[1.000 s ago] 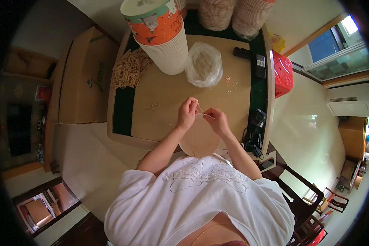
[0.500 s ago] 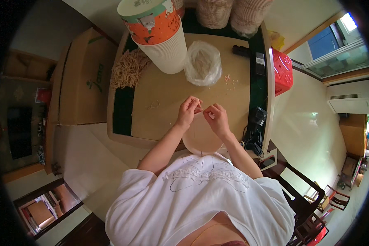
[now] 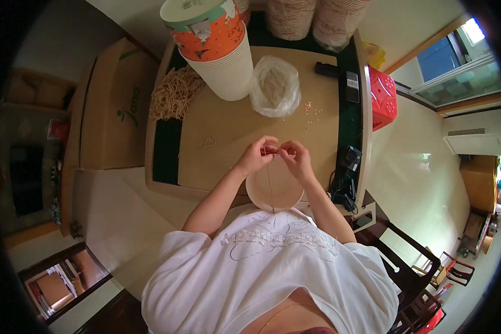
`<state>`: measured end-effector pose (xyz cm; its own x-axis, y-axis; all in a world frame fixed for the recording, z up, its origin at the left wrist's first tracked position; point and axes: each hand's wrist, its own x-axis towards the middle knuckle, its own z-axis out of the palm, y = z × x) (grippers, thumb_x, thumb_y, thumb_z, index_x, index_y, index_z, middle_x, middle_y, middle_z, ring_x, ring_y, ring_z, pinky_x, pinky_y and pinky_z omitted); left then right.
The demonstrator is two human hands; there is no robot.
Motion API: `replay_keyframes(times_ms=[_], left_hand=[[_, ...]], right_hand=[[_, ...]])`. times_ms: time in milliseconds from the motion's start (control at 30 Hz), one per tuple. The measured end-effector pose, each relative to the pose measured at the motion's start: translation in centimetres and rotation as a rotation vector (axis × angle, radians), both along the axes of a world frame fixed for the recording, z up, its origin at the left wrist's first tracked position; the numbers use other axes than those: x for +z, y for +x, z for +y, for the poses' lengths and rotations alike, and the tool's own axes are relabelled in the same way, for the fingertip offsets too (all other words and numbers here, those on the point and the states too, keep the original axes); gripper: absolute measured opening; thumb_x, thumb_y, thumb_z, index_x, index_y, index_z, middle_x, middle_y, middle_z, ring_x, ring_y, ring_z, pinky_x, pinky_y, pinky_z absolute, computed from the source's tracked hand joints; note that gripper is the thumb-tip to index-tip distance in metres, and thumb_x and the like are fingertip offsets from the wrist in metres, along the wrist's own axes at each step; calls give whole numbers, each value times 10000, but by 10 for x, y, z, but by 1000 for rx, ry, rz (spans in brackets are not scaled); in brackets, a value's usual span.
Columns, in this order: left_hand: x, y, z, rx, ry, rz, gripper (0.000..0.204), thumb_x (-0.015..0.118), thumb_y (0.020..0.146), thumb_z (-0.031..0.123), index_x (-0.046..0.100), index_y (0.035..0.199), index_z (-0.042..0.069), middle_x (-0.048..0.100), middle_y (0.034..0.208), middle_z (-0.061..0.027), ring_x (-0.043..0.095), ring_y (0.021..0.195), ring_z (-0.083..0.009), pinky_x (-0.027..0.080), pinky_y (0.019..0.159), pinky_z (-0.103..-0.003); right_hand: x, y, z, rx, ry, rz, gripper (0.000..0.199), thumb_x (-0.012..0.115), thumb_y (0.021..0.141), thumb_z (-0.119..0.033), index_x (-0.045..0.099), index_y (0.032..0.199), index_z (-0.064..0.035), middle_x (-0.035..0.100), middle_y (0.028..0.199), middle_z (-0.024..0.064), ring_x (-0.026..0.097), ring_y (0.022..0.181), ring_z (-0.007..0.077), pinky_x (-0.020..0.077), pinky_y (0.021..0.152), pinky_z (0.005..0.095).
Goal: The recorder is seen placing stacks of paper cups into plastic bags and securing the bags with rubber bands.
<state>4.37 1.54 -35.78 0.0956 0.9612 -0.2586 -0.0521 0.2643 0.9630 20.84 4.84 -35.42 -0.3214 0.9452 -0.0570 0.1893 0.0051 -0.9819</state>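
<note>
My left hand (image 3: 256, 157) and my right hand (image 3: 296, 160) meet over the table's near edge. Both are closed, fingertips pinching a thin beige cord (image 3: 271, 186). From the left fingers the cord runs down across a pale round paper bucket (image 3: 286, 195), which sits under my hands against my shirt. What else the fingertips may hold is too small to make out. Ahead lies an open clear plastic bag (image 3: 275, 89). Small pink and white bits (image 3: 310, 106) are scattered beside it. One loose cord (image 3: 207, 143) lies left of my hands.
A tall stack of paper buckets (image 3: 222, 69), orange-printed on top, leans beside a heap of beige cords (image 3: 175, 92). Wrapped bucket stacks (image 3: 289, 19) stand behind. Black devices (image 3: 350, 158) and cables line the table's right side. A red stool (image 3: 382, 97) and cardboard box (image 3: 114, 111) flank the table.
My hands have shifted slightly down and sideways, and the left fingers have spread a little. The cord now shows as a longer line hanging across the bucket.
</note>
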Motion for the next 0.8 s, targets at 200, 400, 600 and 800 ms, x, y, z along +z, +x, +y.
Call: replay_keyframes(times_ms=[200, 400, 600, 800], left_hand=[[-2, 3, -1, 45, -48, 201, 72, 648, 806, 19, 653, 875, -1, 644, 800, -18, 581, 743, -71, 486, 679, -222], [6, 8, -2, 86, 75, 341, 59, 670, 798, 51, 671, 829, 1, 652, 773, -13, 579, 730, -67, 482, 645, -226], [1, 0, -1, 97, -73, 237, 89, 661, 805, 73, 681, 842, -6, 672, 794, -32, 595, 740, -81, 483, 677, -232], [3, -3, 1, 191, -62, 186, 134, 638, 836, 104, 659, 781, -17, 658, 737, -37, 576, 691, -70, 476, 637, -227]], right_hand=[[6, -2, 4, 55, -65, 0, 55, 662, 768, -45, 614, 772, -19, 556, 732, 41, 522, 653, 121, 430, 592, 245], [9, -6, 3, 39, 88, 1, 51, 654, 759, -26, 605, 762, -13, 538, 722, 53, 491, 646, 134, 414, 601, 256], [8, -6, 2, 9, 73, 29, 80, 649, 748, -15, 590, 802, -18, 543, 746, 67, 503, 674, 156, 433, 616, 273], [10, 4, -1, 140, 113, -226, 136, 675, 737, -62, 591, 839, -30, 576, 796, 111, 565, 737, 245, 470, 647, 337]])
